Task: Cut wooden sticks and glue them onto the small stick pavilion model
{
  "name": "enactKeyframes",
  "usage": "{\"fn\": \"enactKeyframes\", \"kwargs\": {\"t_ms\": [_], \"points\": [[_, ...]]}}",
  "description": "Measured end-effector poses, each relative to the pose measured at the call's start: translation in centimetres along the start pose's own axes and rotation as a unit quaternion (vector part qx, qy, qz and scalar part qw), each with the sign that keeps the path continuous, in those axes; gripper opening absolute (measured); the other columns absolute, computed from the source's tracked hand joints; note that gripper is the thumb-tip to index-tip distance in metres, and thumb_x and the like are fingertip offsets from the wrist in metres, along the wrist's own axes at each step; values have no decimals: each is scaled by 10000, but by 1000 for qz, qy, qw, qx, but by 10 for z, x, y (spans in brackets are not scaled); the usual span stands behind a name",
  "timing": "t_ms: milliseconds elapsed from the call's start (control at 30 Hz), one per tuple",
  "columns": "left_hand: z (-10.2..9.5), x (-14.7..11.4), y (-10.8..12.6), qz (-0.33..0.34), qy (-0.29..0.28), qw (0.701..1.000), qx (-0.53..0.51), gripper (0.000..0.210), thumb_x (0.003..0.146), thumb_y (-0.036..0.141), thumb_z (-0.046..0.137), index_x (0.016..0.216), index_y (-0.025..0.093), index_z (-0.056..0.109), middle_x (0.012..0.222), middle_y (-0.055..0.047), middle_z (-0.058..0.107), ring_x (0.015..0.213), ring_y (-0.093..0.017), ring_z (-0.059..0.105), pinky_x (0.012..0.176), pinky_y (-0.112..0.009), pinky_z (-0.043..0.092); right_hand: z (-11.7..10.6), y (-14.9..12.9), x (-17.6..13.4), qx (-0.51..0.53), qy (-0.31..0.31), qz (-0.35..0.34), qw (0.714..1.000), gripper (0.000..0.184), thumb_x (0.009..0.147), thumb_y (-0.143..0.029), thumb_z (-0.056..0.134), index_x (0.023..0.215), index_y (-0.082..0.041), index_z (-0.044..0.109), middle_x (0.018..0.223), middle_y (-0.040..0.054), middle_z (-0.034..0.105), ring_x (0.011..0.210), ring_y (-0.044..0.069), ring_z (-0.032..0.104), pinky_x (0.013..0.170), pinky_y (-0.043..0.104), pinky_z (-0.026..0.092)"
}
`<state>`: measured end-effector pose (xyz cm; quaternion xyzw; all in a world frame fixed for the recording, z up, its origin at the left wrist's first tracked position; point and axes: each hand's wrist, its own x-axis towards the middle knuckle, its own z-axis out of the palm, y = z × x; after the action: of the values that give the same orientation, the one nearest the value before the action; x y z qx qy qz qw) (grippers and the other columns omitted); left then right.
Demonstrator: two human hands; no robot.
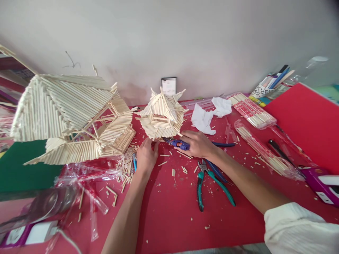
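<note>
A small pavilion model of thin wooden sticks, with a tiered roof and upturned corners, stands on the red tabletop. My left hand is at its near edge, fingers curled together; what they pinch is hidden. From the right, my right hand closes over blue-handled pliers. Their dark jaws point left toward the front of the model, and the blue handles stick out behind the hand. Cut stick pieces lie just in front. A second pair of pliers, with green handles, rests below my right wrist.
A larger stick-built house stands at left, beside clear plastic wrappers and a heap of offcuts. White tissues, bagged sticks, a pen cup and a purple power strip lie right. A white charger sits lower left.
</note>
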<state>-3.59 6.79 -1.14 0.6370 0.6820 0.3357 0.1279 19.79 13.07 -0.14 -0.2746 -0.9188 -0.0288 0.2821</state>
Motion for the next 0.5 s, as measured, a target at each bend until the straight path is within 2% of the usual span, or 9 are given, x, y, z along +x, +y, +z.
{"fn": "enactKeyframes", "kwargs": {"t_ms": [500], "points": [[-3, -1, 3, 4, 2, 1000, -16, 96, 912, 226, 572, 953, 207, 657, 949, -65, 760, 879, -215, 724, 811, -316, 517, -2, -2, 2, 0, 1, 16, 1000, 345, 920, -471, 627, 1053, -175, 744, 1061, 106, 752, 899, 228, 715, 710, 330, 598]]}}
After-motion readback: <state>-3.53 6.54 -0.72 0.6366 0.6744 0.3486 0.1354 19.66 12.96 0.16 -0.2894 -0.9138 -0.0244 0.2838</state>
